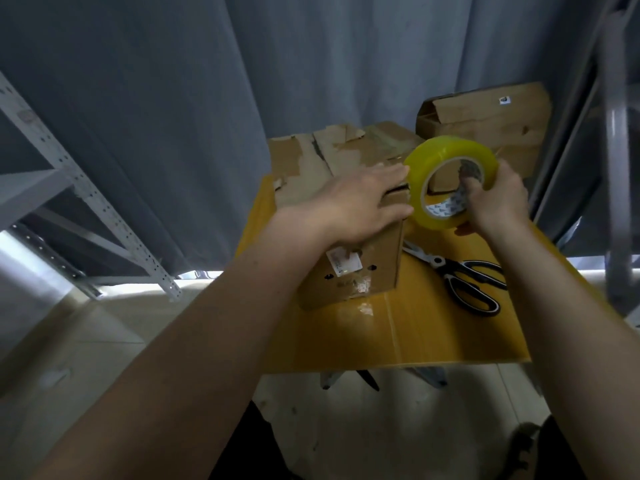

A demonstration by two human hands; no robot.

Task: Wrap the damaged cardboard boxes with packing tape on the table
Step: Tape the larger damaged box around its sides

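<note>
A torn brown cardboard box [349,161] stands on the yellow table [433,327]. My left hand [360,199] lies flat on the box's top near its right edge, fingers straight. My right hand [495,202] grips a yellow roll of packing tape [450,178], fingers hooked through its core, holding it upright just right of the box and touching my left fingertips. A second dented cardboard box [485,123] sits at the back right of the table.
Black-handled scissors [464,275] lie on the table right of the box. A grey curtain [173,116] hangs behind. Grey metal shelving [69,174] stands at the left, and a metal frame [620,168] at the right edge.
</note>
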